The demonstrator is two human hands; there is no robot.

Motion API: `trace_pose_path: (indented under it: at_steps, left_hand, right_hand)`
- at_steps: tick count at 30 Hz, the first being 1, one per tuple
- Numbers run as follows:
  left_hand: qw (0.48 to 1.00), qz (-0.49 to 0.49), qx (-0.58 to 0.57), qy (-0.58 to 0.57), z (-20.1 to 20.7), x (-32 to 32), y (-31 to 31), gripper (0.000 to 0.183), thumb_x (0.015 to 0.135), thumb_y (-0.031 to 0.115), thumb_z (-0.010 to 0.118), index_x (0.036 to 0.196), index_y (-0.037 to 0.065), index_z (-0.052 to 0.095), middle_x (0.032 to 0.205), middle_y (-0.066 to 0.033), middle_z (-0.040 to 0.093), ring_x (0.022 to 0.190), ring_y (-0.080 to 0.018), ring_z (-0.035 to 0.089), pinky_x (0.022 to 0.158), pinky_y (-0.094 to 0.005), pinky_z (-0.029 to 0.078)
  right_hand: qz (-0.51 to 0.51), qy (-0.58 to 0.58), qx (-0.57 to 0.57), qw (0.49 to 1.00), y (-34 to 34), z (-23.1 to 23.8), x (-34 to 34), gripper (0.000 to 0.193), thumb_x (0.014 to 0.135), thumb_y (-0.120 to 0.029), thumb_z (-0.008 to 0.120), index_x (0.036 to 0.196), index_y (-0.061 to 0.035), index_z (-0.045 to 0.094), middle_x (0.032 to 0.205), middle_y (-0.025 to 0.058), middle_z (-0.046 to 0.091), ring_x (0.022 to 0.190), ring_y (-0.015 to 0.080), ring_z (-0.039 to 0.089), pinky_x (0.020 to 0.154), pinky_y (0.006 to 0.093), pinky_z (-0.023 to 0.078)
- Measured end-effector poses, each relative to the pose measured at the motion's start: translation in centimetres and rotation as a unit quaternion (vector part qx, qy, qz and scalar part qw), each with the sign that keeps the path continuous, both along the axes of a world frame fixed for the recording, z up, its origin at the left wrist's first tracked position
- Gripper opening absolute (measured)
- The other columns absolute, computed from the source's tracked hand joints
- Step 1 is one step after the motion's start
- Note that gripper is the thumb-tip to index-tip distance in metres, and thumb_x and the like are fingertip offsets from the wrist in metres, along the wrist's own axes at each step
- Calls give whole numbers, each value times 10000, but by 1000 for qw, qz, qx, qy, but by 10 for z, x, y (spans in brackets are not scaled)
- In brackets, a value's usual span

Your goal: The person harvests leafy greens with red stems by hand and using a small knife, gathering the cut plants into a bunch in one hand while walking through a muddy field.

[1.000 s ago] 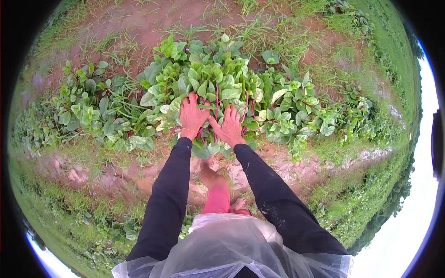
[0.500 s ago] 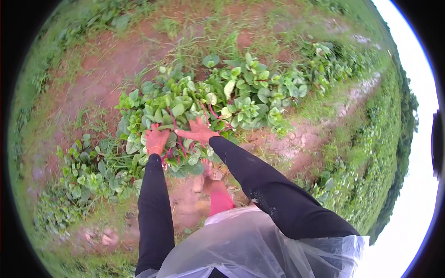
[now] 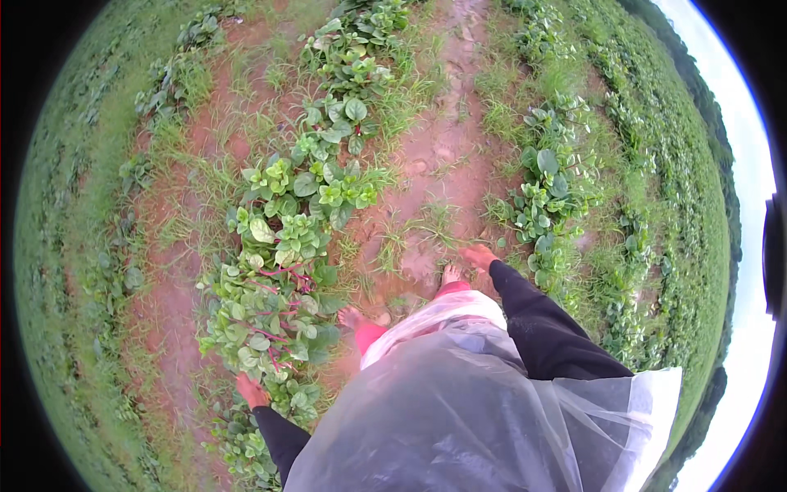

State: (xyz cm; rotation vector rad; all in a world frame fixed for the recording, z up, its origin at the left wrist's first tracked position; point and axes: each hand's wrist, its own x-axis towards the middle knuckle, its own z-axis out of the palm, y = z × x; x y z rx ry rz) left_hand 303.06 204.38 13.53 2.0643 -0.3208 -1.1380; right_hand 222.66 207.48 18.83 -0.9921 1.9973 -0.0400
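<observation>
A row of leafy green plants [image 3: 307,234] runs up the field left of my feet. On top of its near part lie leafy shoots with reddish-pink stems [image 3: 275,328], their stems bare and pointing to the right. My left hand [image 3: 252,391] is low beside the near end of these shoots, its fingers loosely apart and nothing visible in them. Out to the right, over the muddy path, my right hand [image 3: 478,257] hangs open with its fingers stretched out, away from the plants. Neither hand visibly grips a stem.
My bare feet [image 3: 352,317] stand on a wet reddish path [image 3: 422,180] between rows. Another plant row [image 3: 541,197] grows to the right, with grass and weeds around it. A translucent plastic apron [image 3: 443,402] covers my front. More rows stretch toward distant trees.
Both hands have left the clump and spread apart, the left down and leftward, the right out to the right. The view has turned, and the shoots now lie on the row.
</observation>
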Motion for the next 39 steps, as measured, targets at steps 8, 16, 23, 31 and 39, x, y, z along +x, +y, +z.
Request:
trace_pose_path:
  at_steps: [8,16,23,31,39]
  left_hand:
    - [967,-168,128,142,115,-194,78,422,868,537,556,1012,142,588,753,-21,599,515,-114,484,416,-278,365]
    - [881,-452,30,133,160,-416,51,330,843,346,593,1070,108,601,788,-9,610,548,-119,518,449,-286,398]
    - [875,-446,172,77,147,-445,-56,318,849,354,617,1028,93,594,781,-29,616,516,-111,522,410,-262,375]
    - [835,-479,257,81,112,-539,-270,245,870,335,600,974,119,549,732,-30,597,466,-112,502,361,-260,344]
    - [834,-522,148,103,76,-720,-528,297,897,369,568,1058,120,543,734,-8,570,490,-92,472,388,-262,346]
  right_hand:
    - [-476,-291,68,827,206,-16,-148,405,843,-524,586,1022,-161,594,789,-37,494,653,135,496,603,366,446]
    - [-469,-365,92,799,236,-19,-191,394,819,-481,612,1062,-171,594,924,19,564,746,188,542,634,388,463]
    - [-469,-441,32,765,154,-35,-227,401,794,-435,614,1084,-159,581,935,7,570,774,168,568,703,393,485]
    - [-540,-381,-39,749,63,-14,-274,422,818,-492,614,1073,-156,607,900,-16,583,727,134,586,639,361,498]
    - [-683,-373,-92,622,-40,53,-299,431,832,-436,653,1145,-153,562,965,32,584,823,219,618,709,412,512]
